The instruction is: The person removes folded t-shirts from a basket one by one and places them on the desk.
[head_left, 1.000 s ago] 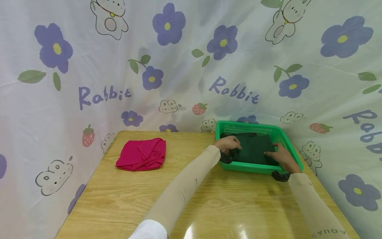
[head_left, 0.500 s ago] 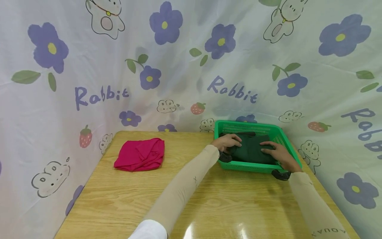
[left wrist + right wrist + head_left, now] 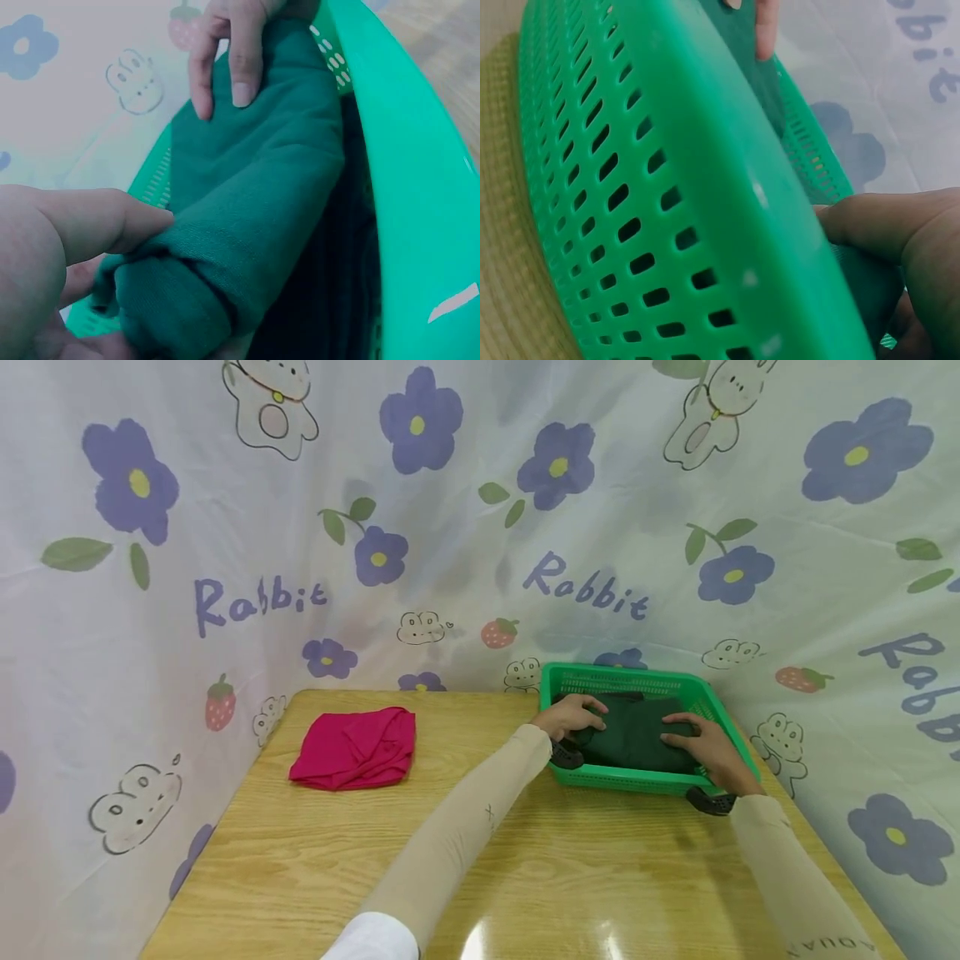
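A folded dark green cloth [image 3: 633, 735] lies in a green plastic basket [image 3: 637, 781] at the back right of the table. At its left end my left hand [image 3: 572, 717] grips the fold; the left wrist view has the thumb over the rolled end of the cloth [image 3: 247, 180] and fingers below. My right hand [image 3: 708, 747] holds the opposite end, its thumb and fingers about the cloth in the right wrist view. Darker fabric [image 3: 311, 277] lies beneath, mostly hidden. The basket's wall [image 3: 622, 195] covers much of the cloth in the right wrist view.
A crumpled magenta cloth [image 3: 352, 750] lies at the table's back left. The wooden table [image 3: 480, 860] backs onto a hanging white curtain [image 3: 465, 552] printed with flowers and rabbits. A dark wrist camera [image 3: 711, 802] overlaps the basket's front rim.
My right hand has shifted from the cloth's right edge a little inward and up, then slightly back right. The green cloth has bunched slightly. My left hand stays nearly in place.
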`<action>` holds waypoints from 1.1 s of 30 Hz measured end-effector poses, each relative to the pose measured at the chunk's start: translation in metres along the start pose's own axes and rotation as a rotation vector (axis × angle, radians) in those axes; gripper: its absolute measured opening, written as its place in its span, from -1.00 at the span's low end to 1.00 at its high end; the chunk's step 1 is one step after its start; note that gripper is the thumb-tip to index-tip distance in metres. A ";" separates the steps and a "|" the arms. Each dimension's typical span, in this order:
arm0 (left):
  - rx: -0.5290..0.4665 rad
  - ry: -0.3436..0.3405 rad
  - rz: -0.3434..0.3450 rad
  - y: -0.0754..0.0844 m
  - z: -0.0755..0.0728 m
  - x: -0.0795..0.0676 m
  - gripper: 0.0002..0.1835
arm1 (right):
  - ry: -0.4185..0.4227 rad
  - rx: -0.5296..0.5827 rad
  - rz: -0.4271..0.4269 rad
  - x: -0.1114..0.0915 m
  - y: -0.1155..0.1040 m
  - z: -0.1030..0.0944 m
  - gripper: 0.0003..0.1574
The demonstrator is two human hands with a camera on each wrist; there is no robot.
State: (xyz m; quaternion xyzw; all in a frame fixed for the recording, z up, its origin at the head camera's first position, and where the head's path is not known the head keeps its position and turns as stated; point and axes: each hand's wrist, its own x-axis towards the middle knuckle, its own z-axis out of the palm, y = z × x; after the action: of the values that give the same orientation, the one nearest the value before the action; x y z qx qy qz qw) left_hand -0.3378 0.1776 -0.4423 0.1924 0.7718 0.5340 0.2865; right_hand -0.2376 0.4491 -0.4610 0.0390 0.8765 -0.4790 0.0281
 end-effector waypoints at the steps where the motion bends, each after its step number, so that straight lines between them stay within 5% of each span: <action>1: 0.000 0.005 0.008 0.001 0.000 -0.001 -0.62 | 0.007 -0.002 -0.003 0.000 0.000 0.000 -0.25; 33: 0.070 0.056 0.194 0.015 -0.016 -0.030 -0.65 | 0.074 -0.025 -0.090 -0.019 -0.024 -0.005 -0.16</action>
State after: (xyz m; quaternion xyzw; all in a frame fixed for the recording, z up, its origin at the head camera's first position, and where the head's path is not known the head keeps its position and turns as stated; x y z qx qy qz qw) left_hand -0.3253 0.1531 -0.4170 0.2609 0.7755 0.5372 0.2047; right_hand -0.2207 0.4398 -0.4359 0.0171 0.8838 -0.4668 -0.0256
